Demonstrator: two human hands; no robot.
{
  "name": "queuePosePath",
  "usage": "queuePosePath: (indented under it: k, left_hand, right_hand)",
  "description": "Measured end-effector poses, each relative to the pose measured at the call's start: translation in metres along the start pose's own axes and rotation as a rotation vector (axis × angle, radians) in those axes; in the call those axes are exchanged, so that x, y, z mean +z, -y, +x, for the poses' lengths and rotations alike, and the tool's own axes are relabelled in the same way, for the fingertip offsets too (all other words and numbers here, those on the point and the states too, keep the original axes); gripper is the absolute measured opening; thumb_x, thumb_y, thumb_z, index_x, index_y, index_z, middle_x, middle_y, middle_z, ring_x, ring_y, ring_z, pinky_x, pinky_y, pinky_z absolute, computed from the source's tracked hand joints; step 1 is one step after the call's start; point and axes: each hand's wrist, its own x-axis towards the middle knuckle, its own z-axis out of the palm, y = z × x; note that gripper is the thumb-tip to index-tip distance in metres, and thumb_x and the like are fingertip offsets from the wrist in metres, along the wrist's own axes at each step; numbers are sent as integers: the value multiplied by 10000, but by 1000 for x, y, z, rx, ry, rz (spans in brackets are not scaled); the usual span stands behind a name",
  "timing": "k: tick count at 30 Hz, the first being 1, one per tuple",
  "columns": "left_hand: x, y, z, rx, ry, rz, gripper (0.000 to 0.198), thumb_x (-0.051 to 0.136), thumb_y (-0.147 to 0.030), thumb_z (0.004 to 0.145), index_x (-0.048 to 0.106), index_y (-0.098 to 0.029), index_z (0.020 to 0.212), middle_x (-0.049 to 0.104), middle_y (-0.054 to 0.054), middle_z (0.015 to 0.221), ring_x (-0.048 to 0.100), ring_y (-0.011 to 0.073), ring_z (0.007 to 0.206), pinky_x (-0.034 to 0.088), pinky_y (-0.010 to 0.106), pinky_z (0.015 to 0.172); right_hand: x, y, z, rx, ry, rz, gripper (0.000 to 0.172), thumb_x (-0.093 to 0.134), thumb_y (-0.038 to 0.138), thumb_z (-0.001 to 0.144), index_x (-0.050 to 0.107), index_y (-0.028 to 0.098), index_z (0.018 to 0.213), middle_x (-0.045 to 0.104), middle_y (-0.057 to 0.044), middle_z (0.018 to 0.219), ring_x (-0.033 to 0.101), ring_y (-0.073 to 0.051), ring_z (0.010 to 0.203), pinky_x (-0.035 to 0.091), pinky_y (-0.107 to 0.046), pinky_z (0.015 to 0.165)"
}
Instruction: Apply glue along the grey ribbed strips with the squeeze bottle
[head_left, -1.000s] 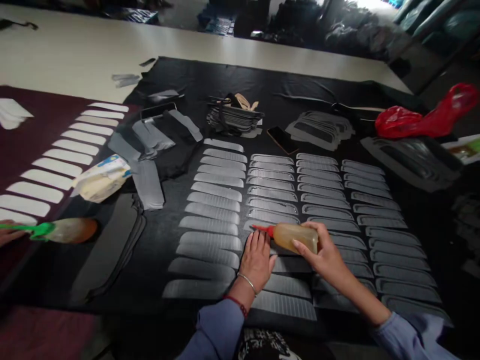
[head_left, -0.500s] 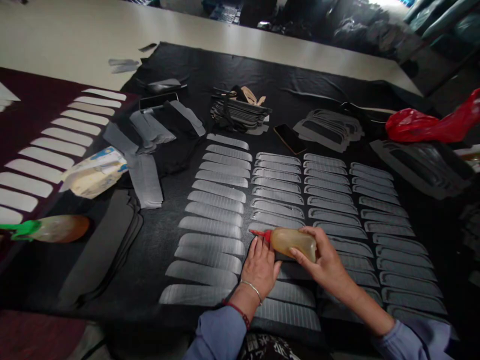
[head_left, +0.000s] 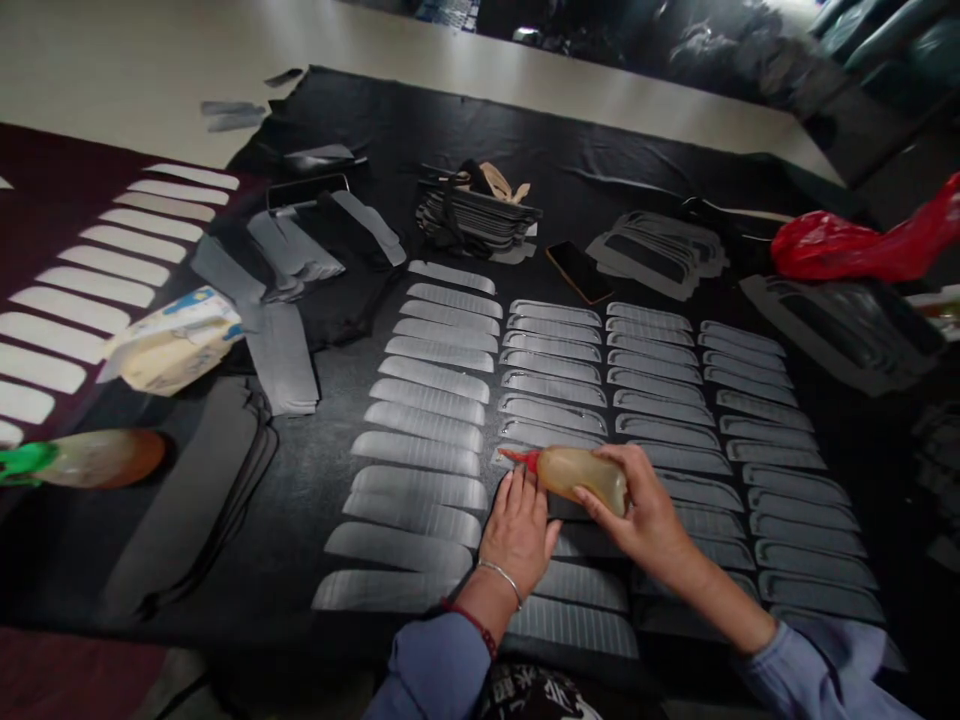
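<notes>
My right hand (head_left: 637,510) is wrapped around a squeeze bottle (head_left: 574,475) of yellowish liquid, probably glue. The bottle lies nearly level, and its red nozzle (head_left: 519,457) points left, its tip at the left end of a grey strip. My left hand (head_left: 517,525) rests flat just below the nozzle, fingers stretched out over the pieces in the second column. Grey rounded strips (head_left: 424,490) lie in several columns on the black sheet (head_left: 330,420). Strips in the columns to the right, such as one grey strip (head_left: 664,430), show a shiny line along their edges.
At left are a green-capped bottle (head_left: 97,460), stacked dark strips (head_left: 199,490), a crumpled packet (head_left: 176,340) and white strips (head_left: 90,285) on maroon cloth. Farther back lie a tied bundle (head_left: 476,220), a phone (head_left: 577,272), frame-shaped pieces (head_left: 652,250) and a red plastic bag (head_left: 855,243).
The view has shifted slightly. The bottle in my right hand has barely moved, its nozzle still at the strip's left end. My left hand stays flat in the same place.
</notes>
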Motion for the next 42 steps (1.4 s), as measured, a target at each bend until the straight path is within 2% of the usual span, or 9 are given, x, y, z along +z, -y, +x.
queuePosePath:
  k: [5,13,18,29,42]
  left_hand:
    - [0,0,0,-5,-11,17,556,458,-409,869,409,-49,1291,452,174,1331,358,285,1271,337,431,1035]
    - [-2,-1,3,14,-65,37,504,461,-403,868,480,-49,1225,501,175,1283,400,290,1238,353,429,1019]
    - [-5,-1,5,20,-45,60,477,460,-390,870,500,-52,1204,522,172,1255,438,290,1202,367,429,1004]
    - [-9,0,10,28,-29,56,505,567,-400,810,503,-140,1239,533,161,1227,470,305,1151,394,458,966]
    - [-8,0,10,50,-54,98,464,575,-360,803,537,-133,1206,543,161,1191,480,314,1125,401,463,948]
  right_hand:
    - [-4,1,1,-37,-1,-28,330,576,264,819,407,214,1097,497,-82,950,500,-220,868,464,-370,723]
    - [-15,4,-1,-73,28,-58,362,576,221,813,395,201,1126,496,-91,952,483,-227,872,463,-373,724]
    - [-23,2,-7,-70,36,-83,353,563,218,819,393,205,1127,498,-94,954,485,-227,869,470,-372,713]
    - [-38,-12,-27,-14,30,-128,365,553,198,810,386,198,1135,489,-104,968,489,-235,886,469,-390,733]
    - [-53,-22,-49,51,-30,-152,359,557,210,810,392,206,1129,491,-102,975,496,-235,897,474,-390,744]
